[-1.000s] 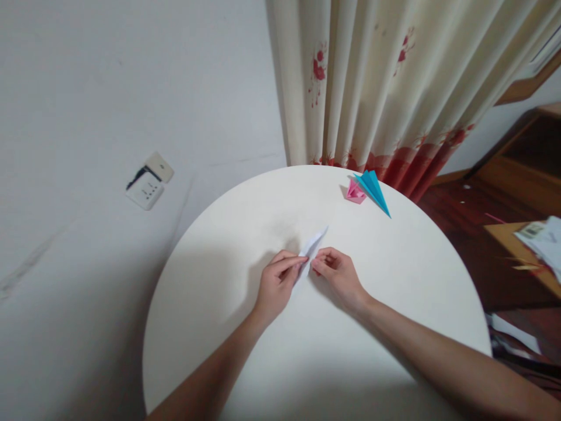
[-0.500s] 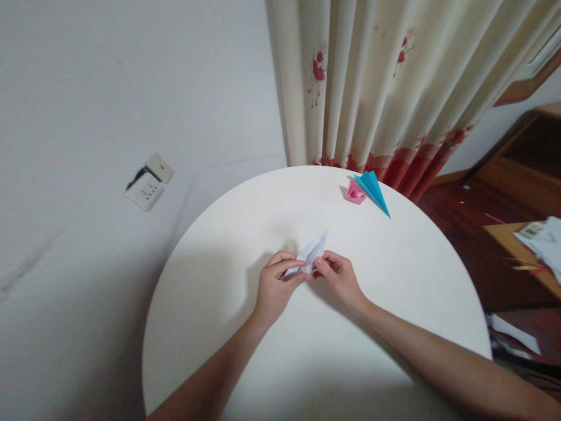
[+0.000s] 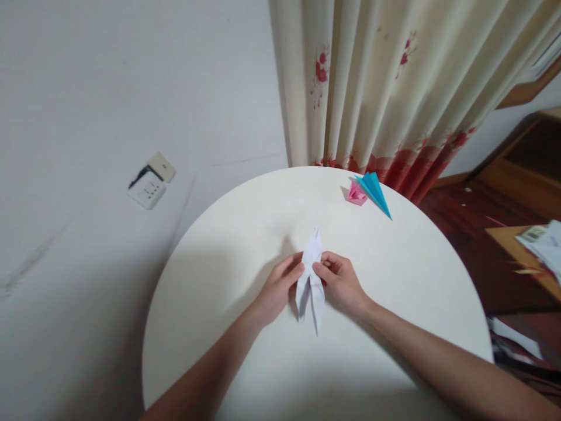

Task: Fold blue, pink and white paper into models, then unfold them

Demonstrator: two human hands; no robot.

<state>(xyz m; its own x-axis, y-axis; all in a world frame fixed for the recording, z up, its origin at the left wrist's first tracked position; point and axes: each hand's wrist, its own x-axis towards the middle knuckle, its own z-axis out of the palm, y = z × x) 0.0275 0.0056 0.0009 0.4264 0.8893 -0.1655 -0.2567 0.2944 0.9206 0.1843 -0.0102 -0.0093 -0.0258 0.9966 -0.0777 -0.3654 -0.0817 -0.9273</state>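
Observation:
A folded sheet of white paper [image 3: 312, 257] stands lengthwise between my hands over the round white table [image 3: 210, 351]. It is long and narrow, pointed at the far end, and splits into two pointed legs toward me. My left hand [image 3: 281, 283] pinches its left edge, thumb on top and fingers behind. On the opposite edge, my right hand [image 3: 342, 280] grips it the same way, thumb on the front face near the top of the split. Fingers behind the paper are partly hidden.
Near the far right table edge lie a blue paper plane [image 3: 374, 194] and a pink folded paper piece [image 3: 356, 194], the plane overlapping it. A patterned curtain [image 3: 350, 88] hangs behind the table. A wall socket [image 3: 148, 190] is at left; papers [image 3: 543, 245] lie on a low surface at right.
The folded paper has turned from a slant to upright, with its two split legs now showing toward me. My left hand has shifted from across its front to its left edge.

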